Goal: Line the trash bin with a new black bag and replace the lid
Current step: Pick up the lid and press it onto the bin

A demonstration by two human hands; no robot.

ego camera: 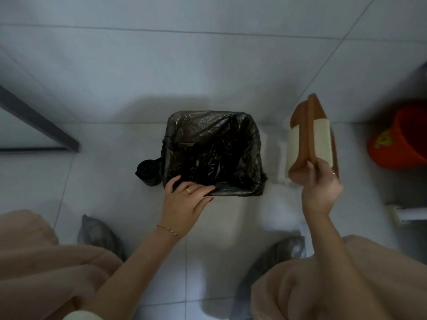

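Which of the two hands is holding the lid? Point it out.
The right hand, raised beside the bin, grips the brown and cream plastic swing lid. The left hand only rests on the black plastic bag at the bin's near rim.

Black glossy bag (pixel 213 153) in the middle of the frame, lid (pixel 310 137) right of it is brown with cream panels. Orange-red bucket (pixel 402 139) with yellow marking at the right edge, pale grey floor tiles (pixel 138 77), beige sleeves (pixel 46 269) along the bottom.
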